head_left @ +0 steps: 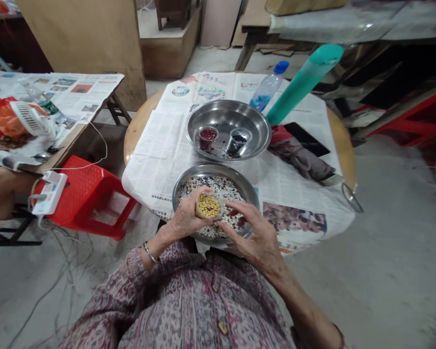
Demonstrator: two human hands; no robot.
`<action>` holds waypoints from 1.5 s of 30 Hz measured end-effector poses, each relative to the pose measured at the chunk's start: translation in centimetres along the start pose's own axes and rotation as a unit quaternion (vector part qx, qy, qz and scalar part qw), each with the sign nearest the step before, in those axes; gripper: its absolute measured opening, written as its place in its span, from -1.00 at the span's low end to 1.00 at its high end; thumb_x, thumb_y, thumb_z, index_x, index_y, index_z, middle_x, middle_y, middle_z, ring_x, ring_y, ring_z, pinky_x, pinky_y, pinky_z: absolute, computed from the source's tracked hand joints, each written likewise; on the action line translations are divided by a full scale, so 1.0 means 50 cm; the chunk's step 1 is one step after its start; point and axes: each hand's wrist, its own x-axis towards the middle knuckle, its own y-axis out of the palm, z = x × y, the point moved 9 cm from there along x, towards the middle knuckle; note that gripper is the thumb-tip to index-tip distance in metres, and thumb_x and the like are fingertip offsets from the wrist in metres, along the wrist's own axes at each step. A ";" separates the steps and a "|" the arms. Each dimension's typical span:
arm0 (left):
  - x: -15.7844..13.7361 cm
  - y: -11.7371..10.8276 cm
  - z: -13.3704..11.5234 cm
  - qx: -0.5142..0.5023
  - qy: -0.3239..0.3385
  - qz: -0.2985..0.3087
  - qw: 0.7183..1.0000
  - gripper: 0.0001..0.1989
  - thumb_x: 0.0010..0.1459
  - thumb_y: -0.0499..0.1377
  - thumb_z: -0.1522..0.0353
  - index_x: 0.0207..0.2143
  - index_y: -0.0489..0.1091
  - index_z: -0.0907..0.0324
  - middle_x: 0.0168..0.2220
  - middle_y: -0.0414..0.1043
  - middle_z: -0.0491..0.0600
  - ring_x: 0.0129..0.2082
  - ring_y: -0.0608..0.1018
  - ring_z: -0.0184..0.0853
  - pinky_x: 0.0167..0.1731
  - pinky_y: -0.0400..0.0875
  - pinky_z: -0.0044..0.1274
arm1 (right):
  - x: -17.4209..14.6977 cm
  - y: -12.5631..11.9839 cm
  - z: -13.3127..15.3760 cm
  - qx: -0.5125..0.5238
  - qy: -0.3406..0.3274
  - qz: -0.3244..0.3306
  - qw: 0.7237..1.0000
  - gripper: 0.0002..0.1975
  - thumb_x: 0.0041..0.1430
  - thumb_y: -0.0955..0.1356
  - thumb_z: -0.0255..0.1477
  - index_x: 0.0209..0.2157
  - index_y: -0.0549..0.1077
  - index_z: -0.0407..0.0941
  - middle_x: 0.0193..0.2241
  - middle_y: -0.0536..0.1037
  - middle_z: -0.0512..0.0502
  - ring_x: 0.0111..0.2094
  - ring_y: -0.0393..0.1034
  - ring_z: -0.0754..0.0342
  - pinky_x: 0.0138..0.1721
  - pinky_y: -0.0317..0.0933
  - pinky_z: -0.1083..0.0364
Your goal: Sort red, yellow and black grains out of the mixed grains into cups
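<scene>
Left hand (183,220) closed round clear plastic cup (221,206) of yellow beans (208,205), above nearer steel bowl (214,169) of mixed grains (189,186). Right hand (256,232) half open at cup's right, thumb and fingers apart (contact with cup unclear). Farther steel basin (256,128) holds red beans (208,134) in left cup, black beans (239,138) in right. Blue-capped bottle (268,89) stands far right on newspaper-covered surface (152,160).

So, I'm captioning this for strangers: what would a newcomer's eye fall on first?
Probably the cup of yellow beans in the left hand, held over the near metal bowl of mixed grains. Next might come the long green tube slanting beside the blue-capped bottle, then the bright red stool at the picture's left.
</scene>
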 end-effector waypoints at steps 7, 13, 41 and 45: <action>0.001 0.017 -0.006 -0.014 -0.011 -0.002 1.000 -0.35 0.11 0.36 0.17 0.15 0.19 0.15 0.09 0.37 0.12 0.07 0.51 -0.13 0.11 0.41 -0.28 | 0.005 0.004 0.026 0.002 -0.022 -0.018 1.000 -0.63 0.20 0.42 -0.33 0.05 0.45 0.07 0.03 0.50 -0.17 0.06 0.44 -0.12 0.06 0.40 -0.21; -0.002 0.029 -0.012 -0.021 0.025 0.020 0.999 -0.39 0.16 0.30 0.29 0.19 0.14 0.14 0.12 0.35 0.13 0.11 0.49 -0.14 0.13 0.42 -0.27 | 0.029 0.001 0.047 -0.038 -0.065 -0.005 0.997 -0.83 0.27 0.36 -0.44 -0.12 0.52 0.03 -0.23 0.61 -0.08 -0.16 0.49 -0.05 -0.07 0.39 -0.11; 0.000 0.029 0.028 -0.019 0.003 0.045 0.999 -0.40 0.13 0.27 0.39 0.19 0.16 0.22 0.11 0.40 0.16 0.11 0.51 -0.11 0.15 0.43 -0.30 | 0.090 0.119 0.004 -0.026 -0.019 0.222 0.974 -0.82 0.20 0.31 -0.57 -0.26 0.54 -0.07 -0.24 0.64 -0.09 -0.23 0.54 0.01 -0.16 0.39 0.01; 0.004 0.025 0.028 -0.015 0.003 0.037 0.999 -0.40 0.13 0.28 0.37 0.19 0.16 0.17 0.10 0.40 0.13 0.10 0.51 -0.11 0.13 0.44 -0.29 | 0.108 0.110 0.012 0.014 -0.004 0.203 0.979 -0.82 0.19 0.30 -0.56 -0.33 0.55 -0.08 -0.30 0.65 -0.08 -0.27 0.53 0.04 -0.19 0.36 0.05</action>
